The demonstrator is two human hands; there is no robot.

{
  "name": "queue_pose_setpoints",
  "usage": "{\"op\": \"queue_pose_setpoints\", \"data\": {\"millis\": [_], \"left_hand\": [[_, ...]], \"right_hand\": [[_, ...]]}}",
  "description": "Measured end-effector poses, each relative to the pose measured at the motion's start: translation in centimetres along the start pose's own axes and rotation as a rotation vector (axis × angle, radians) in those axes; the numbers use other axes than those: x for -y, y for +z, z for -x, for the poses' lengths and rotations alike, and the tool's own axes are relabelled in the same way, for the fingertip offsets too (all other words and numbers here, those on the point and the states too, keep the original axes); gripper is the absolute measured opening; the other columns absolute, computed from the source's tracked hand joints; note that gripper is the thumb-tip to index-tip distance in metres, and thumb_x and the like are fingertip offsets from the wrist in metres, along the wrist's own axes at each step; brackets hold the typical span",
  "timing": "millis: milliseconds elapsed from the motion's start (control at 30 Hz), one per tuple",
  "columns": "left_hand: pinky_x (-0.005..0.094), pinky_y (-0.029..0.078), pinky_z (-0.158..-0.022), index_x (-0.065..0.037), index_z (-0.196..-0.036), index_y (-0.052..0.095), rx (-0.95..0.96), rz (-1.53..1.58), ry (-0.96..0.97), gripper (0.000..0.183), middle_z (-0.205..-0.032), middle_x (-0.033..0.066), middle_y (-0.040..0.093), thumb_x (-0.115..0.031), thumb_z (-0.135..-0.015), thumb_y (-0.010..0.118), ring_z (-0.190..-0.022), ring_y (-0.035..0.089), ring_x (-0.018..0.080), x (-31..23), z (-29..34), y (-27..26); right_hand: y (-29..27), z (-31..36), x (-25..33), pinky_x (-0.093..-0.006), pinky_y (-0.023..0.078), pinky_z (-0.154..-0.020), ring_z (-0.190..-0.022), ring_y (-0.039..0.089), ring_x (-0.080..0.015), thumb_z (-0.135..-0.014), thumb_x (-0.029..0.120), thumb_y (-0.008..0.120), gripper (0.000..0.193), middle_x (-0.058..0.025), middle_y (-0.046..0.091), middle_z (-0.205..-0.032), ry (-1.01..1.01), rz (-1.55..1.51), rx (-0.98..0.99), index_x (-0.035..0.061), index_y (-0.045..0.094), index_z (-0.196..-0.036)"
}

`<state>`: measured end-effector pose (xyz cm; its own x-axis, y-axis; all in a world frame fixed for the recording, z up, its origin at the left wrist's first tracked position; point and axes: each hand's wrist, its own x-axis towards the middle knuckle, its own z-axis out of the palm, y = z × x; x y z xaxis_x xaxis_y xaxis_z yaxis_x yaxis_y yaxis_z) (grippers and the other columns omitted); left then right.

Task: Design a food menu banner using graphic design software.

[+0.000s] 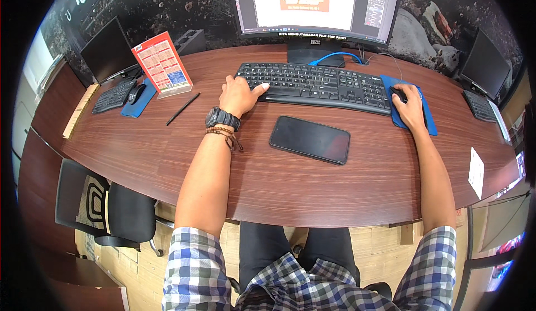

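Note:
My left hand (237, 96) rests at the left end of a black keyboard (324, 83). Its thumb is stretched out over the bottom row, the other fingers reach the left-hand keys, and it grips nothing. At the keyboard's right end, my right hand (411, 107) is curved over a black computer mouse (398, 94), which it partly hides. The mouse sits on a blue mouse pad (429, 124). A black smartphone (310, 139) lies screen up and dark between my forearms. Behind the keyboard stands a lit monitor (318, 23) with a red sign design on a white page.
A black pen (182, 109) and a red-and-white upright card (163, 65) lie left of my hand. Farther left stand another monitor (110, 49), keyboard (115, 95) and mouse (136, 93). A blue cable (335, 54) runs behind my keyboard. An office chair (130, 210) stands lower left.

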<state>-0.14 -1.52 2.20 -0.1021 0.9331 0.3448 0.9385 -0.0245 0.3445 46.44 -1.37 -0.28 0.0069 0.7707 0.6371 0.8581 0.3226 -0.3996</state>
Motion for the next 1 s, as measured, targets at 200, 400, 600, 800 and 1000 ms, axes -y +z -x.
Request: {"op": "queue_pose_setpoints", "data": {"millis": [200,400,600,800,1000], "left_hand": [[0.052,0.051,-0.092,0.012,-0.1,0.068,0.092,0.0,-0.059,0.076,-0.126,0.0314,0.054,-0.062,-0.083,0.069,-0.116,0.056,0.0471,-0.2,-0.3,-0.3],[0.0486,0.051,-0.089,0.016,-0.092,0.067,-0.01,-0.02,0.003,0.077,-0.108,0.0367,0.06,-0.061,-0.085,0.068,-0.1,0.062,0.0454,0.2,-0.2,0.1],[0.0481,0.051,-0.09,0.016,-0.093,0.067,0.019,-0.014,-0.005,0.077,-0.108,0.0359,0.06,-0.061,-0.085,0.068,-0.101,0.062,0.0453,0.0,-0.1,-0.1],[0.0478,0.051,-0.09,0.015,-0.096,0.068,0.016,-0.021,0.001,0.076,-0.11,0.0356,0.06,-0.06,-0.085,0.068,-0.102,0.062,0.0448,-0.1,-0.1,0.0],[0.0516,0.052,-0.093,0.011,-0.102,0.068,0.097,0.012,-0.05,0.075,-0.127,0.0332,0.053,-0.061,-0.083,0.069,-0.115,0.056,0.0482,0.2,-0.2,-0.3]], "right_hand": [[-0.1,-0.1,0.0,-0.04,0.047,-0.097,-0.11,0.059,-0.0342,-0.083,0.017,0.066,0.032,-0.0168,0.062,-0.114,0.004,0.011,0.005,0.0032,0.068,-0.112],[0.0,-0.1,0.0,-0.04,0.046,-0.098,-0.11,0.059,-0.0344,-0.083,0.017,0.066,0.031,-0.0171,0.062,-0.113,-0.01,0.018,0.004,0.0029,0.068,-0.11],[-0.1,-0.1,0.0,-0.0401,0.046,-0.098,-0.11,0.059,-0.0342,-0.083,0.017,0.066,0.031,-0.0171,0.062,-0.113,-0.007,0.016,-0.001,0.0027,0.068,-0.11],[-0.3,0.0,-0.1,-0.0406,0.046,-0.098,-0.11,0.059,-0.0341,-0.083,0.017,0.066,0.031,-0.0172,0.062,-0.113,0.007,0.021,0.004,0.0029,0.069,-0.11],[-0.2,0.1,1.3,-0.0423,0.045,-0.1,-0.118,0.056,-0.035,-0.082,0.032,0.071,0.047,-0.0172,0.057,-0.123,0.003,0.031,0.051,0.0064,0.064,-0.121]]}}
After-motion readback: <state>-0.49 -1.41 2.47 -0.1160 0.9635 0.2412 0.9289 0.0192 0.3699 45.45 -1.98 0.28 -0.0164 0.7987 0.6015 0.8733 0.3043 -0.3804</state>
